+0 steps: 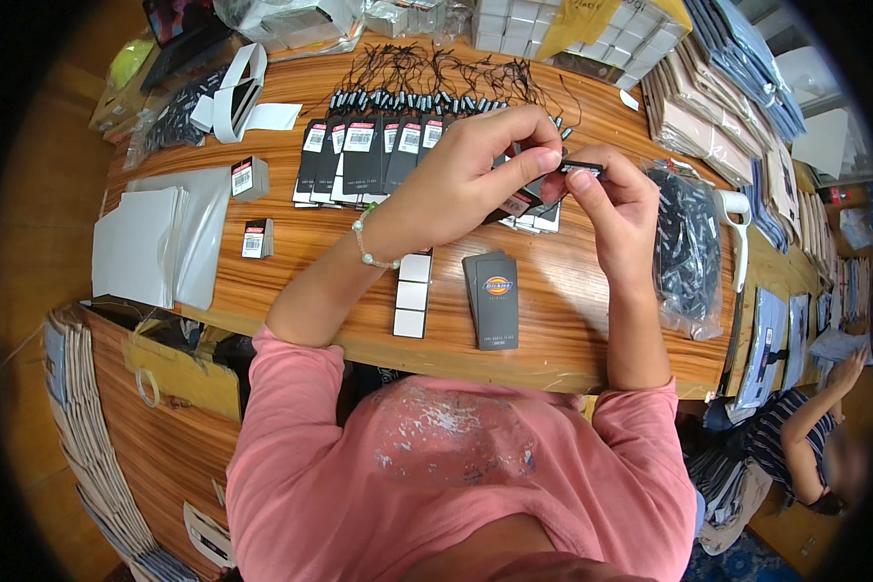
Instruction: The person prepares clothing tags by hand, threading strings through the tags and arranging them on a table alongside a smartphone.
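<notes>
Both hands meet over the right end of a spread row of hang tags. Between the thumb and fingers of my right hand (616, 194) is a small black string seal (582, 170) with pale lettering. My left hand (475, 170) pinches right beside it, thumb against fingertip; what lies in that pinch is too small to make out. Under my left hand a dark hang tag (516, 203) with a sticker is partly covered. Dark hang tags (364, 160) with white barcode stickers overlap along the row, their black strings (436, 68) fanned out toward the far side.
Nearer me lie dark tags (496, 301) and a strip of white labels (412, 296). Two small label stacks (249, 178) and white sheets (141, 247) are at left. Right stand a bag of black strings (687, 252), a tape dispenser (735, 228) and folded garments (713, 107). Another person (795, 436) works far right.
</notes>
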The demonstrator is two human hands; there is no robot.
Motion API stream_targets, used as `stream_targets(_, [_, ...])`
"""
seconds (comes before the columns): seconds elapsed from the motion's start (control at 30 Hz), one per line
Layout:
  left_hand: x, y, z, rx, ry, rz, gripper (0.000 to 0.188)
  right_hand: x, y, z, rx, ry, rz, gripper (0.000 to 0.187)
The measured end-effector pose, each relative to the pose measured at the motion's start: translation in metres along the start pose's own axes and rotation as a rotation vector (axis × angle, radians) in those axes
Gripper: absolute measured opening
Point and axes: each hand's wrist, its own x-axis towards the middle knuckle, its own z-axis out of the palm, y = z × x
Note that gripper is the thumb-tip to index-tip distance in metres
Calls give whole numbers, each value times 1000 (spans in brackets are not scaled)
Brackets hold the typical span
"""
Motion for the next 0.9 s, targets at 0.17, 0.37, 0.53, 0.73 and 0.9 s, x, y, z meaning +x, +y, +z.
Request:
stream_targets(0.17, [0, -3, 4, 127, 16, 89, 14, 1, -1, 2, -21, 16, -28, 13])
stream_targets(0.37, [0, -11, 9, 132, 22, 155, 13, 0, 3, 5, 62, 64, -54, 15])
stream_targets(0.53, [-1, -17, 16, 62, 89, 121, 12, -1, 8, 9, 111, 132, -47, 16])
stream_targets(0.73, [0, -19, 12, 120, 45, 99, 15, 2, 7, 6, 85, 128, -14, 16])
stream_targets(0.9, [1, -12, 11, -3, 37, 52, 14, 3, 8, 4, 98, 121, -4, 15])
